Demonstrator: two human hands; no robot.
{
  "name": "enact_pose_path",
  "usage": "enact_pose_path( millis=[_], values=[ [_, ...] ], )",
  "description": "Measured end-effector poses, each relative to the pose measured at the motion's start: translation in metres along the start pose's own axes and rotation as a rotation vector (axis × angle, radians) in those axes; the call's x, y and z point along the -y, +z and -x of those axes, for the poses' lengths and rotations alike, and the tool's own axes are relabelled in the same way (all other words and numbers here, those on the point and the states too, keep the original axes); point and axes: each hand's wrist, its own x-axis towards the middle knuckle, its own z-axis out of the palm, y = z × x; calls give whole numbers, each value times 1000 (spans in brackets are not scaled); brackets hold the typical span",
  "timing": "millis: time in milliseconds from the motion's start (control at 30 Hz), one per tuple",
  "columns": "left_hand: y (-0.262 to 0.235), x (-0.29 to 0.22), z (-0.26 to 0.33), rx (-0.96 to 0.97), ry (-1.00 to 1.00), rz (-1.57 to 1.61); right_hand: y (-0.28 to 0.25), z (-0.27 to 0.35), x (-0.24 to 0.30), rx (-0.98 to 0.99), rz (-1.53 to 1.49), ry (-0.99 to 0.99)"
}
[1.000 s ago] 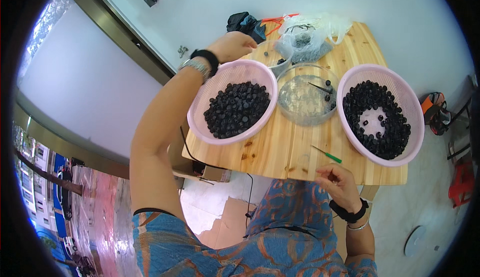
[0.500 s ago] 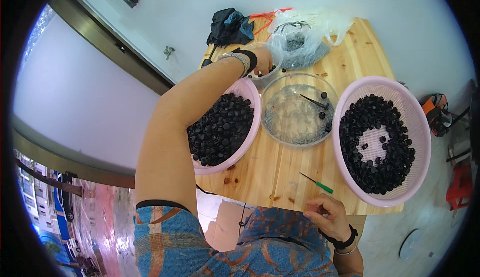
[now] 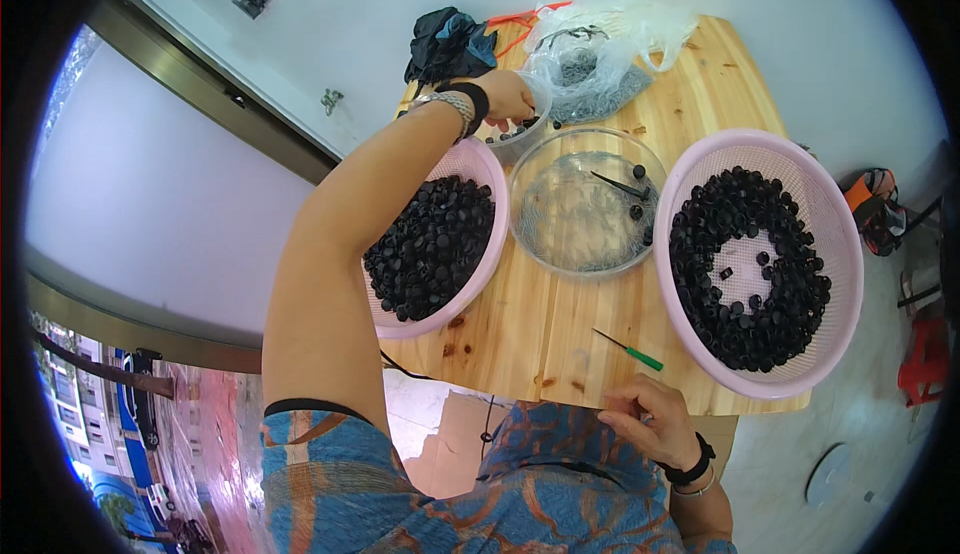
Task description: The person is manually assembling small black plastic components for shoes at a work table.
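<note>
My left hand reaches far across the wooden table and dips its curled fingers into a small clear container of dark bits; what the fingers hold is hidden. Under that arm stands a pink basket full of black caps. My right hand rests at the near table edge, fingers loosely curled, nothing visible in it. A green-handled screwdriver lies just beyond it.
A clear round bowl with a thin tool and a few black pieces sits mid-table. A second pink basket of black caps is at the right. A clear plastic bag and dark cloth lie at the far edge.
My left hand has moved from the left basket's far rim over to the small container. The view has shifted closer. My right hand stayed at the near edge.
</note>
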Motion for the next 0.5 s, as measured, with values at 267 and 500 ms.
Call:
enact_pose_path(
  millis=[267, 500],
  values=[
    [-5, -17, 73, -227, 162, 386, 8, 7, 8, -53, -62, 59],
    [48, -68, 196, -162, 529, 595, 14, -28, 67, -398, 291, -281]
  ],
)
